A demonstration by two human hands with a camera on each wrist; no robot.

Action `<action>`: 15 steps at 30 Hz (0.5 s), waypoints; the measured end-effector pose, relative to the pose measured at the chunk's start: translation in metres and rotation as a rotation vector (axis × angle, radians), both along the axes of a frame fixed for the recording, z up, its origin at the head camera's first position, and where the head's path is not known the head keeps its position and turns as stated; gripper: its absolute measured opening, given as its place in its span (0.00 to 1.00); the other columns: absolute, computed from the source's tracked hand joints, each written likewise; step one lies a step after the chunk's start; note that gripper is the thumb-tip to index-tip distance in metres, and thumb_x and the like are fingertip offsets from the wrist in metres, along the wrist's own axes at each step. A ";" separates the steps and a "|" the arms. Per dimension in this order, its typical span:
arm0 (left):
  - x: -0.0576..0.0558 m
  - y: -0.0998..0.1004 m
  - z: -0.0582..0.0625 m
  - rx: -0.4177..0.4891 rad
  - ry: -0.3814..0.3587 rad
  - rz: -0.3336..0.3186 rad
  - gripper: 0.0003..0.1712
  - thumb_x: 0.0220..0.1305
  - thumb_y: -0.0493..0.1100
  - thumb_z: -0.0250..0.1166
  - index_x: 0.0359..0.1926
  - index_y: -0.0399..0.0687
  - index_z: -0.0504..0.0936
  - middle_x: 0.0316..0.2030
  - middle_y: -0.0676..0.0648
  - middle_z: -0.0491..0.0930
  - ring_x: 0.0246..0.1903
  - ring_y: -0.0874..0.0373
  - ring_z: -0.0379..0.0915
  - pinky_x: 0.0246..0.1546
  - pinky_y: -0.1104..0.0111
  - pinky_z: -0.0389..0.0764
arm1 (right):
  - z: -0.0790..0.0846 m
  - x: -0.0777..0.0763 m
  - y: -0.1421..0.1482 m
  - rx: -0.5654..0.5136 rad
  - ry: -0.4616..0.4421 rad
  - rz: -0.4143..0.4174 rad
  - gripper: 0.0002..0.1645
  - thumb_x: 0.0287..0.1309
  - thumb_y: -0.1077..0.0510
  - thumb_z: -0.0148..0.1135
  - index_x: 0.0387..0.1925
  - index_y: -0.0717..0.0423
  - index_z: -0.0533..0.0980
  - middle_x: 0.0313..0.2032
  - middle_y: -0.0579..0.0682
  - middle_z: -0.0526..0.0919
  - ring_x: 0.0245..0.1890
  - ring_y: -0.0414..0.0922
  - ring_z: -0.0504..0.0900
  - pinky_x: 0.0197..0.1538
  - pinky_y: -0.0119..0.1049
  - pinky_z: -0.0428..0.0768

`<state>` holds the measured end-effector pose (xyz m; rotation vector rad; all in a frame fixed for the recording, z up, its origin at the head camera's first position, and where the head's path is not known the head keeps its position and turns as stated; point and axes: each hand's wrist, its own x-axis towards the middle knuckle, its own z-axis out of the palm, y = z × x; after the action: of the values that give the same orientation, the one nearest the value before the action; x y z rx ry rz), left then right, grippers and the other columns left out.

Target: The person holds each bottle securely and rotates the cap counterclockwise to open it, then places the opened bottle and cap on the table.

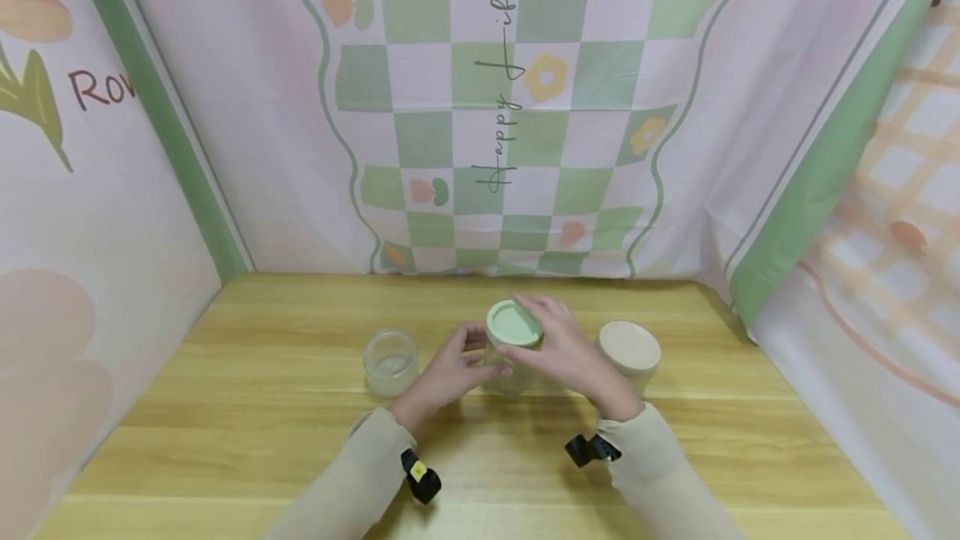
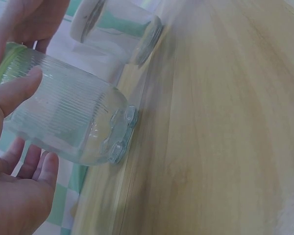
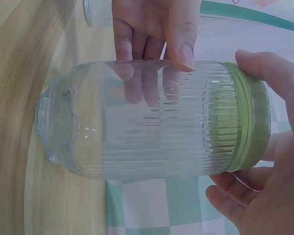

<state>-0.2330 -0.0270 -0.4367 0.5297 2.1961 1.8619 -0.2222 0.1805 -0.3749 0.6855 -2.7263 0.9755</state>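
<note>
A clear ribbed glass jar (image 3: 147,159) with a light green lid (image 1: 512,322) stands upright at the middle of the wooden table. My left hand (image 1: 452,365) holds the jar's body from the left, thumb in front and fingers behind; those fingers show through the glass in the right wrist view. On the other side my right hand (image 1: 561,348) grips the lid, thumb at its near edge and fingers round the far edge. The lid sits on the jar's mouth. Small rounded feet ring the jar's base in both wrist views.
To the left is a lidless glass jar (image 1: 391,380). A jar with a beige lid (image 1: 630,346) stands right, partly behind my right wrist. Beside my left cuff shows a thin curved rim (image 1: 361,421), mostly hidden by the sleeve. Printed curtains (image 1: 300,215) border the table (image 1: 187,440).
</note>
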 end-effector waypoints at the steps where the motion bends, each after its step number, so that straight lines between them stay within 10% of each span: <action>1: 0.000 0.000 0.000 0.001 0.000 -0.001 0.44 0.58 0.53 0.76 0.69 0.47 0.64 0.63 0.47 0.68 0.64 0.49 0.64 0.67 0.52 0.67 | 0.000 0.000 0.000 0.003 -0.002 -0.001 0.52 0.56 0.37 0.72 0.74 0.56 0.62 0.65 0.59 0.69 0.60 0.56 0.68 0.51 0.56 0.79; 15: -0.001 -0.001 -0.001 0.016 -0.006 -0.008 0.44 0.58 0.53 0.76 0.69 0.46 0.64 0.63 0.45 0.68 0.64 0.47 0.63 0.67 0.51 0.66 | 0.005 0.002 0.001 0.004 -0.034 -0.013 0.53 0.56 0.35 0.70 0.75 0.54 0.61 0.66 0.58 0.68 0.60 0.55 0.68 0.50 0.54 0.79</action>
<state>-0.2341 -0.0285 -0.4381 0.5342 2.1742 1.8756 -0.2206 0.1813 -0.3701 0.6567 -2.7590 0.9877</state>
